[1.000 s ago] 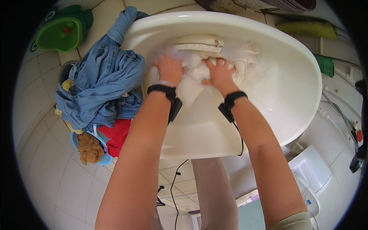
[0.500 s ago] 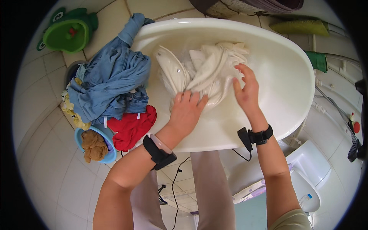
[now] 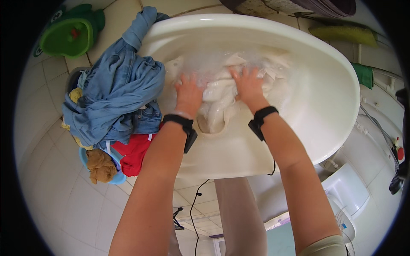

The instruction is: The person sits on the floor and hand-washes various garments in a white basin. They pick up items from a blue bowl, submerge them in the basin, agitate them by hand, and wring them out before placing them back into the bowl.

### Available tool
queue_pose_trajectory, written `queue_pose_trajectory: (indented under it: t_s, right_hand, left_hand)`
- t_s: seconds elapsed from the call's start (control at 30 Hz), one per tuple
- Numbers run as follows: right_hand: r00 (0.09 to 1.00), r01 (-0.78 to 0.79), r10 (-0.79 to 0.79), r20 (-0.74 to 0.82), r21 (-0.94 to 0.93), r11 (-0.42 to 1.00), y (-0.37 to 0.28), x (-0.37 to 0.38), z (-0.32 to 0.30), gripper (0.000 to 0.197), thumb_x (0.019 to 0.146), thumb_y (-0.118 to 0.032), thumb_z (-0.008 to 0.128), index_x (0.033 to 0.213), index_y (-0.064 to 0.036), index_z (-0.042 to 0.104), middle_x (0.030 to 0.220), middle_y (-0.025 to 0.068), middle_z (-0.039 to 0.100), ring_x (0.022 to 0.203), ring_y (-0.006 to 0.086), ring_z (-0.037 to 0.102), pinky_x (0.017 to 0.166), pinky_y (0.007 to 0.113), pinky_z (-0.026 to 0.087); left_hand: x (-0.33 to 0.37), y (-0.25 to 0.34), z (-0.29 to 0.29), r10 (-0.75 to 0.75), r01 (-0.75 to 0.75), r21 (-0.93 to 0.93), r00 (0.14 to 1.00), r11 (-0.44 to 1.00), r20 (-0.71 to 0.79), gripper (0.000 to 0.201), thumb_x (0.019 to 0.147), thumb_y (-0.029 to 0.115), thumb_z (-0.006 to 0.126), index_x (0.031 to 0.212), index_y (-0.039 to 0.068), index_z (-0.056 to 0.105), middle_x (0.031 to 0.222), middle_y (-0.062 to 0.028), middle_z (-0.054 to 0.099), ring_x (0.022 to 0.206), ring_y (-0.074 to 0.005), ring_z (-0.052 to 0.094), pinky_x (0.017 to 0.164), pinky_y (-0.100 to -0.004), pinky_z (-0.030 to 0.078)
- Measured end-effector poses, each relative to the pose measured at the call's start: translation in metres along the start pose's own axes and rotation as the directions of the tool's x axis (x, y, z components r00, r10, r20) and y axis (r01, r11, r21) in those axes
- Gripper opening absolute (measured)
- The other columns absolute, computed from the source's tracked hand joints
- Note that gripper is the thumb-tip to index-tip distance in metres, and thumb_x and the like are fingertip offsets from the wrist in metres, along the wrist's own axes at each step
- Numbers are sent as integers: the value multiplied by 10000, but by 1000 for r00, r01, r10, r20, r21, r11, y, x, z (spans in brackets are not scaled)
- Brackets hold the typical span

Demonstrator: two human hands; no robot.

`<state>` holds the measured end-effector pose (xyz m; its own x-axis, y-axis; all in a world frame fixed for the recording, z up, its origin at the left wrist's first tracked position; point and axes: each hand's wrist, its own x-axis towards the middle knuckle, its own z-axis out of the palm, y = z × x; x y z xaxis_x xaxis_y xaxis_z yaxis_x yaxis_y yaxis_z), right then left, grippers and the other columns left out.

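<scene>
The fingers of both hands are spread apart and straight rather than curled, with the left hand (image 3: 189, 96) and the right hand (image 3: 250, 87) set palm down on the left and right parts of a wet cream garment (image 3: 220, 96); froth and blur at the fingertips hide how deep they go, so I cannot tell whether any tip hooks the fabric. The garment lies bunched in the middle of the white tub (image 3: 316, 115), partly under cloudy water (image 3: 194, 64). With the fingers this open, slick cloth could slide out from under the palms, and a hard push could then send water over the tub's far rim. Above the hands, black wrist devices (image 3: 262, 117) sit close over the wash, and splashes could wet them; a dark cord (image 3: 273, 166) hangs by the near edge below the right one, where it might snag if that arm swung wide. To the left, a blue denim heap (image 3: 115, 89) rests against the tub with a rolled end by its rim, so a knock from the left elbow could tip some of it in. Below the denim, red cloth (image 3: 134, 155) lies just beside the left forearm, and wet contact there might let its dye mark the pale fabric
</scene>
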<state>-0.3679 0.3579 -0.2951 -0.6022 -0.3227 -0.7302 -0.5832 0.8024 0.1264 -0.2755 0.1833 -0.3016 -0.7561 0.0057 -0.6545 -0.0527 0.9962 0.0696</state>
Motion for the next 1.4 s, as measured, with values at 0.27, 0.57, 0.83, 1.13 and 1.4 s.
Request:
queue_pose_trajectory:
  t_s: [0.27,0.57,0.83,1.13,1.4]
  right_hand:
    - [911,74,118,-396,437,896,47,42,-20,486,673,-196,770,1120,-102,603,1003,147,650,980,382,601,841,436,491]
    - [819,374,-88,-567,411,831,51,-138,-38,707,635,-141,797,1269,-102,488,1324,239,433,1238,439,408,960,494,414]
    - [956,180,-187,-224,-51,982,-20,-71,-31,1254,487,-438,903,1504,-395,171,1572,200,96,1412,470,124,923,761,305]
    - [956,244,-185,-227,266,933,-4,27,-11,770,574,-290,859,1278,-274,545,1212,120,600,1160,340,541,913,517,457]
    - [932,59,94,-350,404,913,-6,35,-45,416,635,-57,732,1026,-123,604,997,165,633,965,363,607,799,418,510]
  left_hand:
    - [37,-4,-49,-229,82,-493,942,866,-245,527,735,133,708,1241,181,567,1172,-192,574,1063,-365,564,852,-428,491]
    - [-135,-13,-66,44,-271,-459,894,846,-446,672,602,175,825,1222,203,568,1192,-164,449,1154,-395,404,916,-519,383]
    - [-63,3,-28,-62,6,-184,952,983,-300,1066,546,345,888,1449,346,322,1521,-159,187,1318,-505,241,950,-683,331]
    - [34,-6,-1,-96,20,-291,963,956,-250,687,742,261,747,1348,306,427,1416,-117,339,1238,-466,350,839,-589,447]
    - [33,-11,-41,-184,-160,-570,848,806,-497,443,700,8,647,1097,203,645,1117,-89,557,1095,-365,511,844,-458,477]
